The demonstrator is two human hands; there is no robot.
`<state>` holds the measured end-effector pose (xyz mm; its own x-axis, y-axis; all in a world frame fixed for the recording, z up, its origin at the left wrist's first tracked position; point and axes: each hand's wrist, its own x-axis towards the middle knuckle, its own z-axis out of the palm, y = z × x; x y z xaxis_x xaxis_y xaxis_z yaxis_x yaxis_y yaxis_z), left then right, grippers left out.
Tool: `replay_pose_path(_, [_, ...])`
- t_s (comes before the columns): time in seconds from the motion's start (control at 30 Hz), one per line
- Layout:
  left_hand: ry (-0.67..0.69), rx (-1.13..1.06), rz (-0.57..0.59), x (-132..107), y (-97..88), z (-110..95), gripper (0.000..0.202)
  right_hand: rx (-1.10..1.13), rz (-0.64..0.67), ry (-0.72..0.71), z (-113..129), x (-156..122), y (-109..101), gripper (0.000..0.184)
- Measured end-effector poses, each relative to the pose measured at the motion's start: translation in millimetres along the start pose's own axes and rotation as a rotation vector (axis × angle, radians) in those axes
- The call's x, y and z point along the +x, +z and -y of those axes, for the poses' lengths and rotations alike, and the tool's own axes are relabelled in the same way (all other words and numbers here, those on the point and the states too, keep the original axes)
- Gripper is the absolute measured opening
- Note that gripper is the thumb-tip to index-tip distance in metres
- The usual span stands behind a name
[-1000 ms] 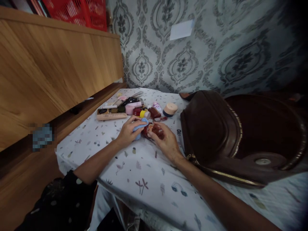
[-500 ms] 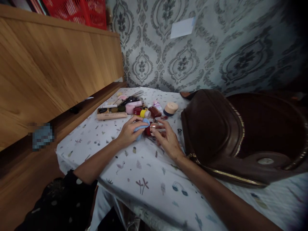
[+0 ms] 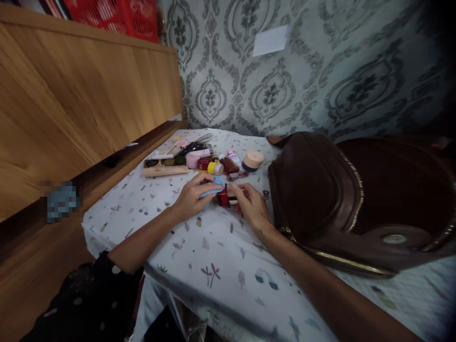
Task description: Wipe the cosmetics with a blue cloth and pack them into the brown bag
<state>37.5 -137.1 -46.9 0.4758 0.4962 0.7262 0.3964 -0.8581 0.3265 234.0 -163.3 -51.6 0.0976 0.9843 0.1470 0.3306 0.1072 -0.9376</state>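
Blue, soft cloth [image 3: 218, 181], pinched by the left hand [image 3: 191, 195], is best pressed lightly against the glossy red squarish bottle [image 3: 223, 197] gripped by the nearly closed right hand [image 3: 252, 203].

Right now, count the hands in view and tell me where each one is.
2. The left hand holds a blue cloth at one end of a red container; the right hand grips its other, paler end. No other hand shows.

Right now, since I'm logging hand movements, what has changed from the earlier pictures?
The red bottle has turned, its shiny cap now pointing right, pinched by the right hand. The left hand and blue cloth shifted slightly right. The brown bag and cosmetics stayed put.
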Motion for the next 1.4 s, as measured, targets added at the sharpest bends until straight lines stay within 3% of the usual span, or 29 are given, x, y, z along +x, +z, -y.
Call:
replay_pose_path(0.27, [0.079,0.040,0.010,1.4,0.3,-7.7,0.023,0.061,-0.021,0.077,-8.2,7.9,0.9,0.044])
replay_pose_path(0.47, [0.189,0.166,0.006,0.3,2.7,-17.3,0.022,0.355,-0.023,0.172,-10.2,11.8,2.2,0.041])
replay_pose_path(0.77, [0.176,-0.009,0.000,1.3,1.8,-16.2,0.024,0.540,-0.047,0.166,-3.3,8.1,4.6,0.039])
replay_pose_path(1.07, [0.106,0.049,0.003,-2.0,3.3,-16.3,0.034,0.501,0.068,0.155,-0.4,5.1,4.3,0.045])
replay_pose_path(1.23, [0.045,0.036,0.029,-0.8,6.0,-13.9,0.037,0.572,0.030,0.152,-3.3,6.0,4.8,0.038])
replay_pose_path(1.4, [-0.105,-0.041,0.061,-1.7,6.6,-9.6,0.035,0.644,-0.012,0.121,-2.8,6.9,4.9,0.039])
